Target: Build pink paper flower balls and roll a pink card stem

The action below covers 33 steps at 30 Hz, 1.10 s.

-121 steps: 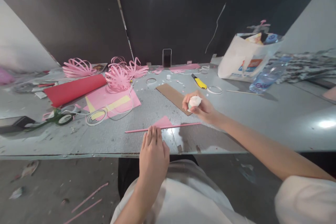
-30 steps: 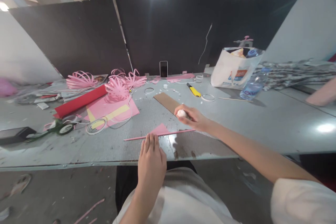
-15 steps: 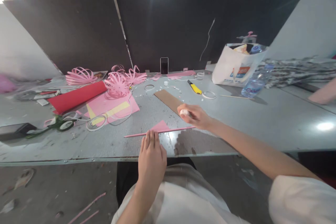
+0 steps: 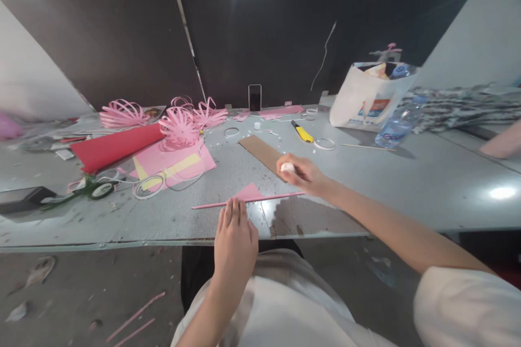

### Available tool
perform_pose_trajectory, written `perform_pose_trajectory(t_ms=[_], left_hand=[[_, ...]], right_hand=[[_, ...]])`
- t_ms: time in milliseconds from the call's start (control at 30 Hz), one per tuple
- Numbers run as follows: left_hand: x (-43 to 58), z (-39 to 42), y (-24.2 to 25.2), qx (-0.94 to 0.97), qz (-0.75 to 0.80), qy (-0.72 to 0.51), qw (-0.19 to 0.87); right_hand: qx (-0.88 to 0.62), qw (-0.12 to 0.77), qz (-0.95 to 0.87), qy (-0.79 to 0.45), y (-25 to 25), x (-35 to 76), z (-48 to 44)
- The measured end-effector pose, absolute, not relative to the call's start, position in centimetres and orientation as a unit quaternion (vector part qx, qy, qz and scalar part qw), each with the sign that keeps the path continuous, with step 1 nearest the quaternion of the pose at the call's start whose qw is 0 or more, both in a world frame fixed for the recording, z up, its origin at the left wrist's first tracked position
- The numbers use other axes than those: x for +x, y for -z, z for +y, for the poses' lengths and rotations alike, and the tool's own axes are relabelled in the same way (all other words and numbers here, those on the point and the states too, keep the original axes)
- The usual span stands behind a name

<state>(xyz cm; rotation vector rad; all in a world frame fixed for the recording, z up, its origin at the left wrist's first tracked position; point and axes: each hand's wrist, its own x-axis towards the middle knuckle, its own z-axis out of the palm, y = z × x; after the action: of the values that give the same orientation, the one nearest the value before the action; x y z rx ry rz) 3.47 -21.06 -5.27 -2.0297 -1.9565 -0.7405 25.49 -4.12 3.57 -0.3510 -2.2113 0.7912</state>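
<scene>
My left hand lies flat, fingers stretched forward, with the fingertips on a thin pink rod that looks like rolled paper. A pointed piece of pink paper sticks out behind the rod, just beyond those fingertips. My right hand is closed around a small white object; only its rounded end shows, so its kind is unclear. That hand is over the near end of a brown cardboard strip and above the rod's right end.
Pink paper-strip loops, a red roll and pink sheets lie left. Green-handled scissors are further left. Beyond the cardboard are a yellow cutter and a phone. A bag and bottle stand right.
My right hand has turned slightly, showing more of the white object's rounded end. My left hand keeps its place on the rod. The whole view has shifted a little.
</scene>
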Motion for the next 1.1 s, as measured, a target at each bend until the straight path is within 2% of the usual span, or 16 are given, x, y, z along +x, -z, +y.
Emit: perform_pose_trajectory(t_ms=[233,433,600,833,1100], left_hand=[[3.5,-21.2,4.9,-0.693,-0.669,0.246,0.109],[3.7,-21.2,4.5,-0.695,-0.674,0.230,0.097],[3.7,-21.2,4.5,-0.694,-0.677,0.224,0.100],[3.7,-21.2,4.5,-0.690,-0.676,0.239,0.100],[3.8,-21.2,4.2,-0.692,-0.674,0.236,0.104]], right_hand=[[-0.146,0.367,-0.829,-0.396,-3.1,25.0,-4.0],[-0.082,0.396,-0.879,-0.251,-4.3,23.9,-4.1],[-0.087,0.380,-0.895,-0.216,-4.2,23.7,-4.3],[-0.149,0.368,-0.873,-0.283,-4.2,23.8,-5.1],[-0.172,0.357,-0.876,-0.275,-5.1,23.4,-5.8]])
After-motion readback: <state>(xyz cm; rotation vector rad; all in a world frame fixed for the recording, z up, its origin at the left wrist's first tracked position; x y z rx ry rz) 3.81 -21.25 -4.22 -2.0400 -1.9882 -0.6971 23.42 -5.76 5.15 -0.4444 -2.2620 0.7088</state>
